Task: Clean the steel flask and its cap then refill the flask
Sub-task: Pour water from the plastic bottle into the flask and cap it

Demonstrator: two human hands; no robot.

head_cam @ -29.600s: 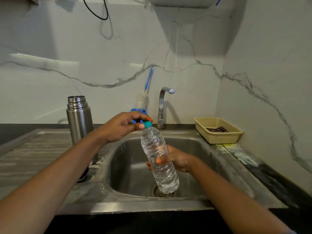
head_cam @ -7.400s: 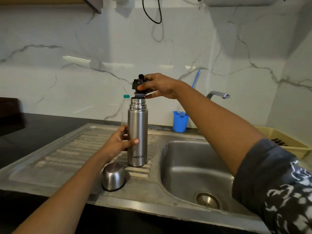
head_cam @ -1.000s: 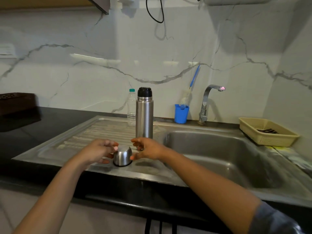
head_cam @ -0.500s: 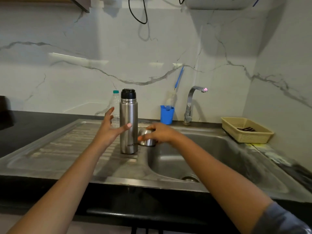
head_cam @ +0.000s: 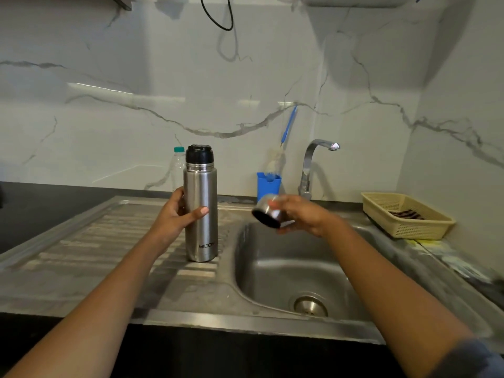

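While a bottle stands just behind it and a blue holder and tap sit rightward, the flask stands upright on the drainboard, left hand curled round it; the right hand pinches the cap over the sink, mouth tilted down-left.

Mostly hidden behind the steel flask: plastic bottle. Blurred just right of the flask: cap and right hand holding it. Cut off high above the flask: black cable.
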